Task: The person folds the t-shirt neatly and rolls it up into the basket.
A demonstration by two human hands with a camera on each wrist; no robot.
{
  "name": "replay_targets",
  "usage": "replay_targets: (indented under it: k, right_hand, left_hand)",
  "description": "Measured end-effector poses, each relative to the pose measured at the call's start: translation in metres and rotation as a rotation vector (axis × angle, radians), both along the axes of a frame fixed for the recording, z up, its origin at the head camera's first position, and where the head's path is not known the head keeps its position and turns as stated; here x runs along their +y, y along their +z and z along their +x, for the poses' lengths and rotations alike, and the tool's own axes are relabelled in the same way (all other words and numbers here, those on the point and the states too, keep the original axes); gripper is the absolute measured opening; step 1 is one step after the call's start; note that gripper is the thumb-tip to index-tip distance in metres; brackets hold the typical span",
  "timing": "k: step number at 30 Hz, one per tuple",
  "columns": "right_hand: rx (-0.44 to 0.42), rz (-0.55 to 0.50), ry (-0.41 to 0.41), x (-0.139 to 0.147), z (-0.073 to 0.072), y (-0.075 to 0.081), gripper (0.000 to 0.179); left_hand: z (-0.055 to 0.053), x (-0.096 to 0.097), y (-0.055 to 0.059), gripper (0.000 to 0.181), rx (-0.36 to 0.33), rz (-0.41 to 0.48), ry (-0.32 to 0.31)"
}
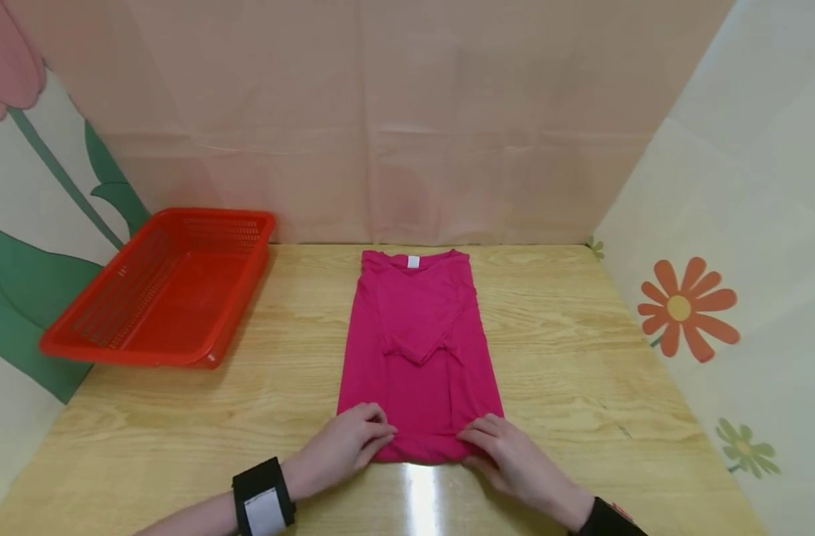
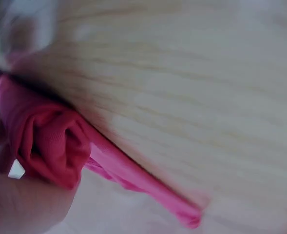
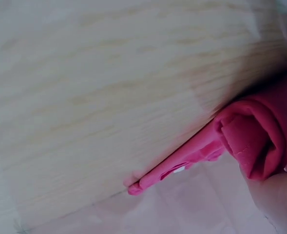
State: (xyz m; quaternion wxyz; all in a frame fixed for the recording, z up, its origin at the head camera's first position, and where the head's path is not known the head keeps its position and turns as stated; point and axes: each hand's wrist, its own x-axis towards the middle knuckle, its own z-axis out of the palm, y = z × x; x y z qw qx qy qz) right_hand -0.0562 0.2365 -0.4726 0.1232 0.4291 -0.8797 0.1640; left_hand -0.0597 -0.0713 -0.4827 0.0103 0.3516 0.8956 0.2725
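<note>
A bright pink shirt (image 1: 417, 313) lies flat on the wooden table, its sides folded inward and its neckline with a white tag at the far end. Its near edge is turned up into a thick roll. My left hand (image 1: 343, 445) grips the left end of that roll, with the thumb on the near side. At the right end, my right hand (image 1: 517, 458) holds the roll in the same way. Both wrist views show the spiral ends of the rolled cloth (image 2: 53, 141), and the thumb lies against it. Some fingers are hidden behind the fabric.
A red plastic basket (image 1: 213, 342) with perforated sides stands at the back left of the table (image 1: 568, 357). Behind the table hangs a pinkish wall covering (image 1: 407, 134). White panels with printed flowers (image 1: 688, 309) border the left and right sides.
</note>
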Motion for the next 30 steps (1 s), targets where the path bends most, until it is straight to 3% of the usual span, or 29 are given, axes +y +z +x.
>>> replay_targets:
  k: [3,5,9,15,18,22,27,30]
  right_hand:
    - [-0.032,-0.039,0.019,0.000,-0.005,0.000,0.028]
    - [-0.057,-0.054,0.028,0.000,-0.008,0.001,0.026]
    - [-0.159,-0.062,0.031,0.000,-0.014,0.004,0.020]
    - [-0.432,-0.050,-0.009,0.003,-0.027,0.012,0.011]
    - [-0.514,-0.051,-0.016,0.004,-0.031,0.013,0.011]
    - [-0.554,-0.063,-0.016,0.005,-0.034,0.013,0.013]
    - [-0.498,-0.046,-0.051,0.002,-0.034,0.011,0.010]
    - [-0.429,-0.033,-0.073,0.000,-0.034,0.009,0.008]
  left_hand:
    - [0.006,0.000,-0.003,0.024,0.260,-0.138,-0.050]
    - [0.010,-0.001,-0.005,0.031,0.361,-0.182,-0.070]
    - [0.014,-0.004,-0.007,0.041,0.467,-0.194,-0.092]
    - [0.015,-0.005,-0.009,0.042,0.566,-0.191,-0.104]
    - [0.014,-0.005,-0.011,0.040,0.556,-0.205,-0.086]
    - [0.012,-0.004,-0.014,0.035,0.436,-0.183,-0.040]
    - [0.006,-0.003,-0.012,0.026,0.249,-0.092,0.029]
    - [0.003,-0.003,-0.010,0.024,0.173,-0.069,0.065]
